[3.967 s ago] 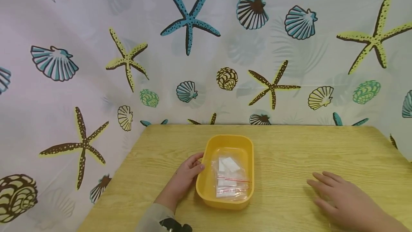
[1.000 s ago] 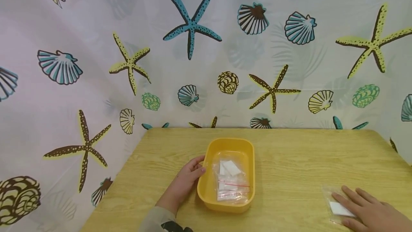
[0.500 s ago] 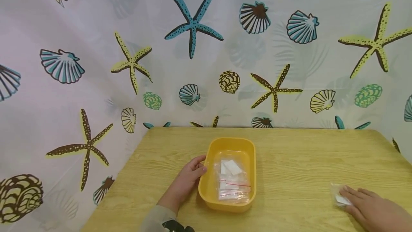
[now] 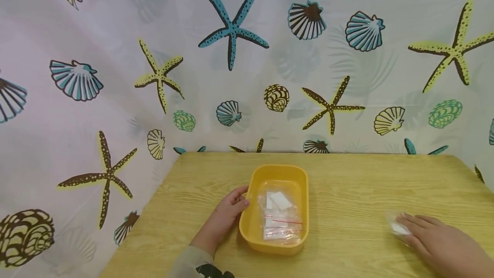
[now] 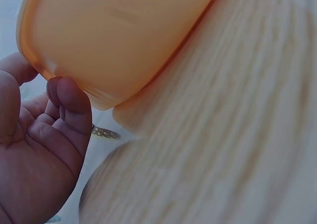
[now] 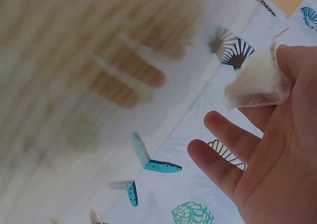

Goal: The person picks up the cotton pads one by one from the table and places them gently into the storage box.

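A yellow plastic tray stands near the middle of the table, with several clear zip-lock bags holding white pieces inside. My left hand grips its left side; in the left wrist view the fingers of that hand are bent against the tray's outer wall. Off to the right, my right hand pinches a small zip-lock bag with a white piece in it. The right wrist view has this bag between thumb and forefinger, slightly above the table, while the other fingers stick out.
The wood-grain table extends around the tray and to both sides. Behind and at the left hangs a white curtain printed with shells and starfish. A light sleeve covers the left forearm.
Four seconds ago the right hand was stretched out over the table. It then lay over a bag, pinched it, and has drawn it slightly left. The left hand stays at the tray.
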Action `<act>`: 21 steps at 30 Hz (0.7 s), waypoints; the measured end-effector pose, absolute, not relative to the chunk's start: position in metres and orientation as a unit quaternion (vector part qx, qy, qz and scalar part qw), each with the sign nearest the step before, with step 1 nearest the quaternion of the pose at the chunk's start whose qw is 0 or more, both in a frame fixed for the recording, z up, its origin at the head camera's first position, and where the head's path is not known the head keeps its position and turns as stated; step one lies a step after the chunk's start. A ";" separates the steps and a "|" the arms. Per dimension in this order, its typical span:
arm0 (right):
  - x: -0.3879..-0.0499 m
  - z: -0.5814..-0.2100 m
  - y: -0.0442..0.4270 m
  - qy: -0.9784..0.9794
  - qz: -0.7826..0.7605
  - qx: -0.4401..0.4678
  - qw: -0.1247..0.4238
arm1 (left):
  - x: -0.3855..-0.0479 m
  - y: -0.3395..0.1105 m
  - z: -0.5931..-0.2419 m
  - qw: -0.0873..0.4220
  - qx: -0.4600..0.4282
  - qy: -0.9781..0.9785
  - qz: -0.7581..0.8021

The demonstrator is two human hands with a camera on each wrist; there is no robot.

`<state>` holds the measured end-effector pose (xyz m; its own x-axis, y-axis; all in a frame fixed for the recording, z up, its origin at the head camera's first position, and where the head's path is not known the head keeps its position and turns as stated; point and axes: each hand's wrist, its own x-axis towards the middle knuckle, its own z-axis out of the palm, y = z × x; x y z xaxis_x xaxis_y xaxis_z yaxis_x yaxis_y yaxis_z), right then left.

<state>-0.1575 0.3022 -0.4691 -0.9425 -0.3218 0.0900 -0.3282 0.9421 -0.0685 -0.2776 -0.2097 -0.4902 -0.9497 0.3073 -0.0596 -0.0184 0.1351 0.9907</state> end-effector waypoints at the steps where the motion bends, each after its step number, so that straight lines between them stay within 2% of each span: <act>1: -0.157 -0.468 0.300 -0.985 0.045 0.165 0.040 | -0.278 -0.210 -0.490 0.125 0.097 0.743 0.650; 12: -0.162 -0.455 0.269 -0.980 0.072 0.179 0.055 | -0.278 -0.209 -0.487 0.120 0.089 0.748 0.647; 21: -0.172 -0.447 0.238 -0.970 0.100 0.203 0.090 | -0.277 -0.208 -0.486 0.120 0.093 0.749 0.645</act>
